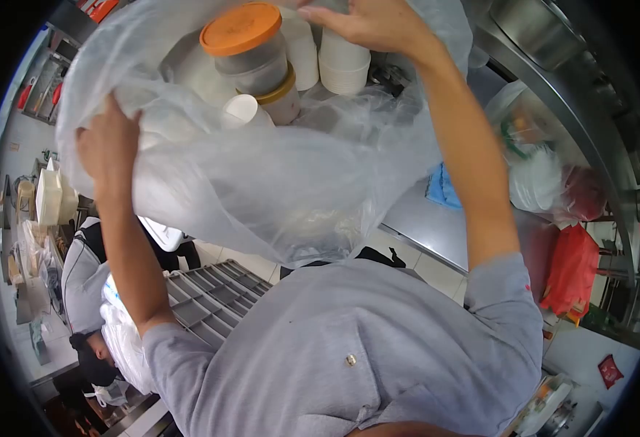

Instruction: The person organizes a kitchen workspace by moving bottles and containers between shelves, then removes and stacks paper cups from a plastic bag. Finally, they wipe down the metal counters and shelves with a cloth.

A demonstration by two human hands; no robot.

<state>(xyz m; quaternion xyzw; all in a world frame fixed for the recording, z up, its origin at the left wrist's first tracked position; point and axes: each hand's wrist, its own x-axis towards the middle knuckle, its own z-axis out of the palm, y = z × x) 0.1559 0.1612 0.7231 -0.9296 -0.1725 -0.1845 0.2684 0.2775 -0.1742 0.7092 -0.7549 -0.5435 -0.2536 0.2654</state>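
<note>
A large clear plastic bag (262, 167) spreads wide in front of me. My left hand (109, 142) is at its left side, with fingers bent on the film. My right hand (378, 25) reaches over the top right, thumb stretched out and the other fingers partly cut off by the frame's edge. Below that hand stand stacked white cups (343, 65). Left of them, a clear tub with an orange lid (241, 30) rests on a tub with a yellow-brown lid (280, 95). A white cup (243, 109) lies tilted in front of the tubs.
A steel counter (436, 226) runs along the right, with a blue cloth (444, 187) and filled plastic bags (542, 175) on it. A red bag (571, 269) hangs lower right. At left, a person (91, 284) is near a grey slatted rack (214, 295). A metal pot (538, 29) sits upper right.
</note>
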